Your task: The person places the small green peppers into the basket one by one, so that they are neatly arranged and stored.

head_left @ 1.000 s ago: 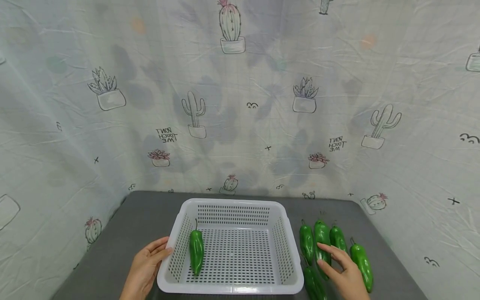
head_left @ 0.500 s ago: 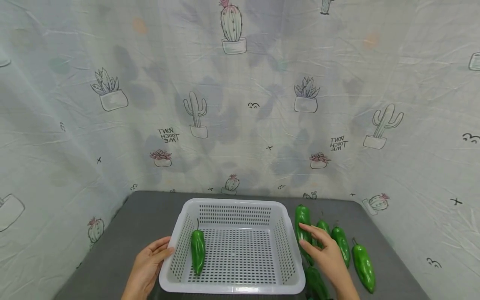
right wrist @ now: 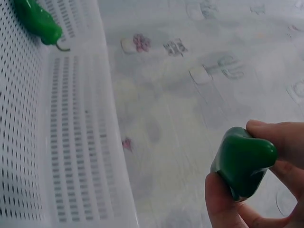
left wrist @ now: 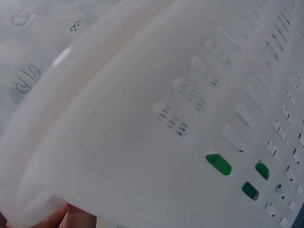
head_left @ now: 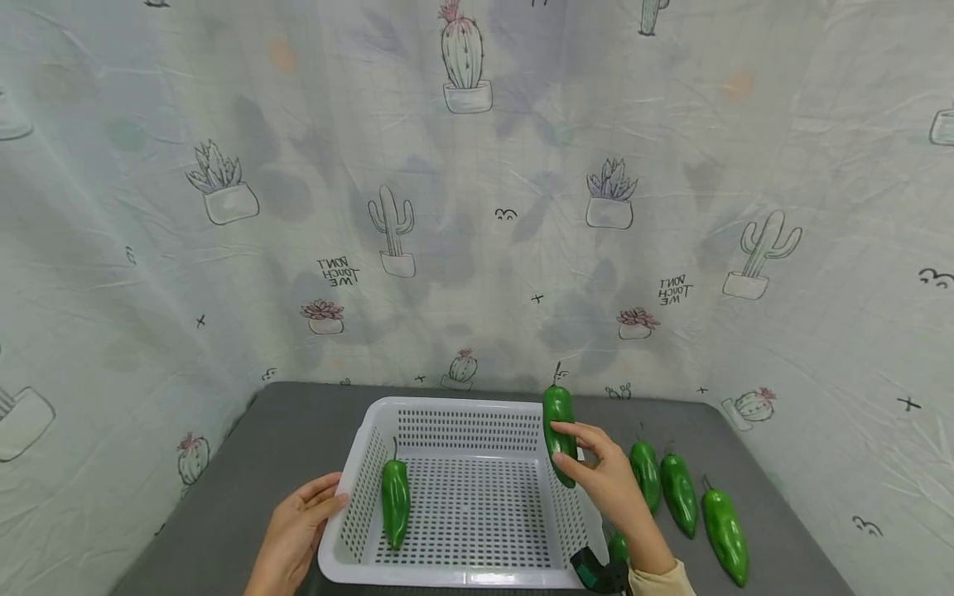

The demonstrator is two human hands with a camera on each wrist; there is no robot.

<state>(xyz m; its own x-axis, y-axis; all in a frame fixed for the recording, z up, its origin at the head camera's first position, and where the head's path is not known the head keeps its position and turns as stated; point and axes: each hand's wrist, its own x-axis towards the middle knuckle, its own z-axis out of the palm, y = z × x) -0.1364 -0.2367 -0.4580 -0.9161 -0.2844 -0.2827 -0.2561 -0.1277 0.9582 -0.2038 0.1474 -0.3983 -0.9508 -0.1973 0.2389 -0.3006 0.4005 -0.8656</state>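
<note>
My right hand pinches a green chili pepper between thumb and fingers, above the right wall of a white plastic basket. Its stem points up and away; in the right wrist view the blunt tip of this pepper faces the camera. My left hand grips the basket's left rim, thumb on the rim; in the left wrist view the basket's outer wall hides most of that hand. Inside the basket, along its left side, lies another green pepper.
Right of the basket on the dark grey table lie a pepper, a pepper and an outermost pepper. Another pepper is partly hidden by my right forearm. A cactus-print cloth hangs behind the table.
My right hand has picked up a pepper from the group on the right and carried it up and left to the basket's right wall. The left hand keeps its place on the rim.
</note>
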